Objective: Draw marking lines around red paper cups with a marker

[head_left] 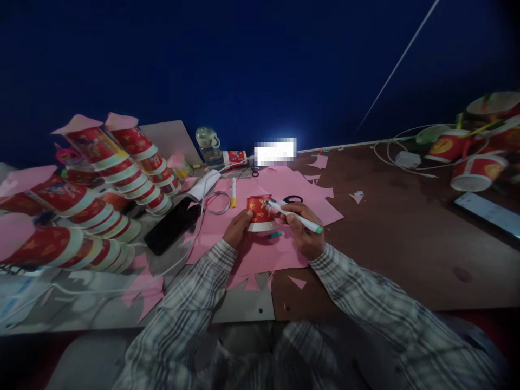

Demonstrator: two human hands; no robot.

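Note:
My left hand [238, 227] grips the side of a red paper cup [260, 210], which is held upside down with its white rim toward me. Closed around a white marker [303, 219] with a green end is my right hand [306, 233]. The marker's tip meets or nearly meets the printed side of the cup. Below the cup a small teal cap [275, 234] lies on the pink paper [219, 244]. Scissors with black handles [293, 199] are partly hidden behind my right hand. A yellow and white marker [234, 194] rests to the left of the cup.
Stacked red cups with pink paper tops [122, 173] stand at the left. Beside them are a black phone [173, 225], a roll of tape [218, 202] and a white cable [195, 244]. More cups [475, 173] and another phone [487, 216] lie at the right. Pink scraps [298, 282] are scattered about.

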